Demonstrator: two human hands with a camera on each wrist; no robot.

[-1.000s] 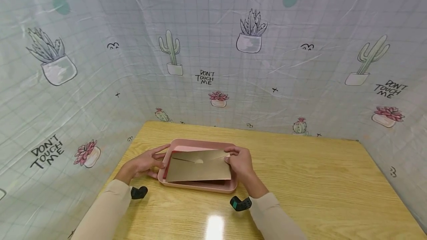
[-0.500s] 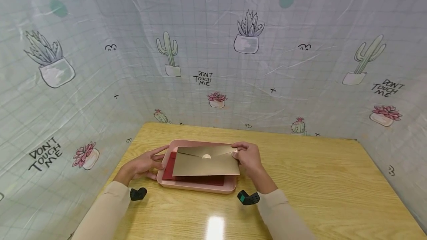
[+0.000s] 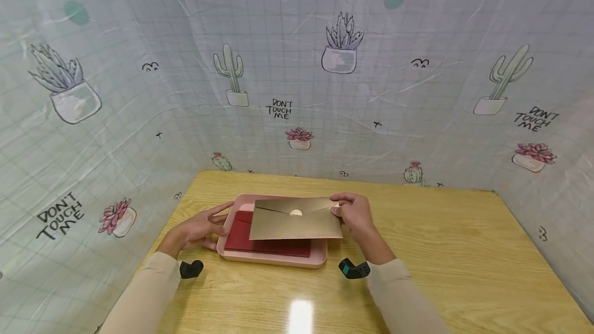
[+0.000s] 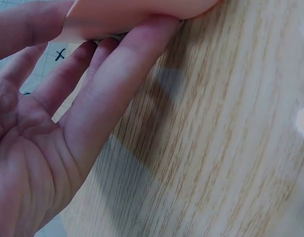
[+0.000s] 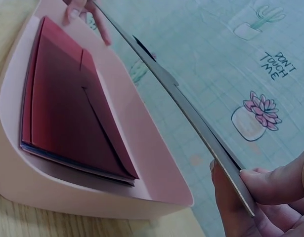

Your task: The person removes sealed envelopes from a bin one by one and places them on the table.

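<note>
A gold envelope point(image 3: 297, 226) with a round pale seal on its flap is held by its right end in my right hand point(image 3: 356, 214), thumb on top and fingers beneath. It hangs tilted above a shallow pink tray point(image 3: 318, 259). Inside the tray lies a stack of envelopes with a dark red envelope point(image 3: 238, 236) uppermost; the right wrist view shows darker edges under the red envelope point(image 5: 67, 94). My left hand point(image 3: 198, 228) grips the tray's left end. In the left wrist view its fingers point(image 4: 102, 98) touch the tray's pink wall point(image 4: 112, 17).
The tray stands on a wooden table point(image 3: 417, 251), with wood surface stretching to its right. Behind and to the left hangs a printed curtain point(image 3: 297, 66) with cactus drawings. A black wrist device point(image 3: 354, 269) sits by the right sleeve.
My right hand has lifted the gold envelope up and to the right out of the tray, uncovering more of the red envelope. The left hand has stayed on the tray.
</note>
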